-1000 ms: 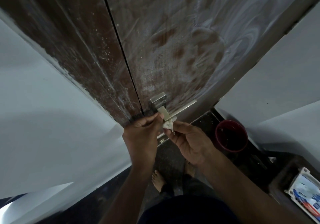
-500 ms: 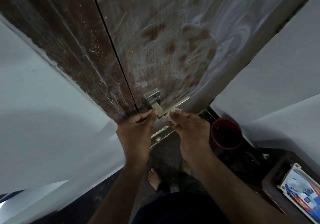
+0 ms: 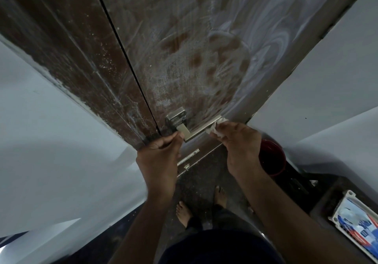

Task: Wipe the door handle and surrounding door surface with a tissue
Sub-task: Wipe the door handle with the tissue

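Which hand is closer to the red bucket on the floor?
Right. The right hand sits just left of the round red bucket; the left hand is farther left, by the door edge.

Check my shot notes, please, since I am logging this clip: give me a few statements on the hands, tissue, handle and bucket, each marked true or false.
1. The right hand pinches the tissue at the free end of the door handle. True.
2. The left hand holds a spray bottle. False: its fingers are at the handle's bend by the door edge.
3. The red bucket stands on the floor to the right. True.
4. The door looks spotless. False: whitish smears cover it.
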Tool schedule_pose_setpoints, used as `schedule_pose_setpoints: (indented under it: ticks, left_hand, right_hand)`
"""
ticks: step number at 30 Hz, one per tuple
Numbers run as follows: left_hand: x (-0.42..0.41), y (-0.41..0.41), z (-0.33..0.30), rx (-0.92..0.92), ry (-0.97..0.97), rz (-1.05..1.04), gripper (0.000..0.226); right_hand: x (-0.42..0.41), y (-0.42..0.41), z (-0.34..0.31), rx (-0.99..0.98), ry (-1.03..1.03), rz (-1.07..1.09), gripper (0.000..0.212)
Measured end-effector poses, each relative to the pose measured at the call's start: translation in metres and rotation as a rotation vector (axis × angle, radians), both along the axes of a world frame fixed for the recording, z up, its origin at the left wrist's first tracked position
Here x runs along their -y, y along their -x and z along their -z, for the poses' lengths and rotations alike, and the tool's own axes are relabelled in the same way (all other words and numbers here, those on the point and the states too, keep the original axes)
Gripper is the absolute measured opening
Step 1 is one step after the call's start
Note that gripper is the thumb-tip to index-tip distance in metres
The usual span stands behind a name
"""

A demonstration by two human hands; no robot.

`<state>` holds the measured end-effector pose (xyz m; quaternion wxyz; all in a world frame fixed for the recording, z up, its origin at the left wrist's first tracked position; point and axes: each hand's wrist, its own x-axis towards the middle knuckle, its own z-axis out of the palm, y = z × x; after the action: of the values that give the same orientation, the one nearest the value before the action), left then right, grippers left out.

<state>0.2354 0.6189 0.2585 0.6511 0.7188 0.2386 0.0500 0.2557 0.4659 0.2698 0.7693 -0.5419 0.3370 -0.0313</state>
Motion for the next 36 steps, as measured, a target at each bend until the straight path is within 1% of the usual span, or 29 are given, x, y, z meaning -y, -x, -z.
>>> schedule_pose_setpoints:
  ticks: [1, 2, 4, 5, 7, 8, 9, 10, 12, 16, 17, 18, 19, 20, 21, 22, 24, 25, 27, 30, 34, 36]
  left_hand:
    - [0.000, 0.000, 0.000, -0.004, 0.002, -0.001, 0.012]
    - [-0.001, 0.001, 0.000, -0.005, 0.004, 0.000, 0.013]
    - [-0.001, 0.001, 0.000, 0.000, 0.006, 0.006, 0.015]
    - [-0.001, 0.001, -0.001, 0.002, 0.004, 0.005, 0.017]
    - [-0.001, 0.000, -0.001, 0.001, -0.001, 0.003, 0.019]
    - [-0.001, 0.001, -0.001, 0.001, -0.002, 0.004, 0.018]
    - [-0.001, 0.001, -0.001, 0.001, -0.001, 0.003, 0.018]
    - [-0.001, 0.001, -0.002, 0.002, 0.003, 0.002, 0.018]
    - [0.000, 0.001, -0.002, 0.003, 0.009, -0.003, 0.019]
    - [0.000, 0.001, -0.003, 0.006, 0.021, 0.002, 0.019]
    - [0.000, 0.001, -0.003, 0.000, 0.023, 0.001, 0.020]
    - [0.000, 0.001, -0.003, -0.005, 0.021, -0.003, 0.021]
    - [0.000, 0.001, -0.003, -0.008, 0.019, -0.007, 0.022]
    - [0.000, 0.001, -0.003, -0.009, 0.014, -0.010, 0.022]
    - [0.000, 0.001, -0.003, -0.010, 0.010, -0.011, 0.021]
    - [0.001, 0.001, -0.003, -0.009, 0.007, -0.011, 0.019]
    - [0.001, 0.001, -0.003, -0.002, 0.008, -0.013, 0.018]
    - [0.001, 0.001, -0.003, -0.004, 0.010, -0.016, 0.017]
    - [0.002, 0.001, -0.003, -0.010, 0.009, -0.017, 0.016]
    - [0.002, 0.001, -0.003, -0.008, 0.008, -0.016, 0.016]
    - [0.001, 0.000, -0.003, -0.016, 0.024, -0.014, 0.017]
    - [0.001, 0.000, -0.003, -0.017, 0.043, -0.009, 0.015]
  right_hand:
    - [-0.001, 0.001, 0.002, -0.002, 0.041, 0.003, 0.005]
    - [-0.001, 0.002, 0.003, 0.005, 0.095, 0.036, 0.008]
    - [0.002, 0.000, 0.004, 0.070, 0.268, 0.080, 0.011]
    - [0.005, -0.005, 0.004, 0.114, 0.380, 0.050, 0.012]
    - [0.011, -0.015, 0.002, 0.184, 0.618, -0.123, 0.014]
    - [0.014, -0.019, 0.002, 0.183, 0.697, -0.207, 0.015]
    - [0.016, -0.021, 0.002, 0.164, 0.716, -0.245, 0.014]
    - [0.018, -0.022, 0.003, 0.145, 0.687, -0.245, 0.013]
    - [0.018, -0.019, 0.004, 0.109, 0.610, -0.178, 0.011]
    - [0.009, -0.008, 0.010, 0.154, 0.727, -0.113, 0.016]
    - [0.009, -0.009, 0.011, 0.149, 0.702, -0.112, 0.017]
    - [0.012, -0.012, 0.012, 0.126, 0.616, -0.112, 0.017]
    - [0.017, -0.017, 0.012, 0.090, 0.462, -0.110, 0.018]
    - [0.022, -0.021, 0.011, 0.054, 0.263, -0.116, 0.019]
    - [0.026, -0.024, 0.010, 0.034, 0.064, -0.134, 0.020]
    - [0.031, -0.025, 0.010, 0.029, -0.092, -0.144, 0.020]
    - [0.034, -0.026, 0.014, 0.023, -0.310, -0.136, 0.016]
    - [0.033, -0.026, 0.016, 0.009, -0.392, -0.126, 0.018]
    - [0.026, -0.025, 0.022, -0.043, -0.521, -0.126, 0.021]
    - [0.008, -0.015, 0.026, -0.101, -0.653, -0.197, 0.023]
    - [-0.015, -0.003, 0.037, -0.062, -0.693, -0.330, 0.021]
    - [-0.016, -0.005, 0.042, -0.034, -0.690, -0.357, 0.019]
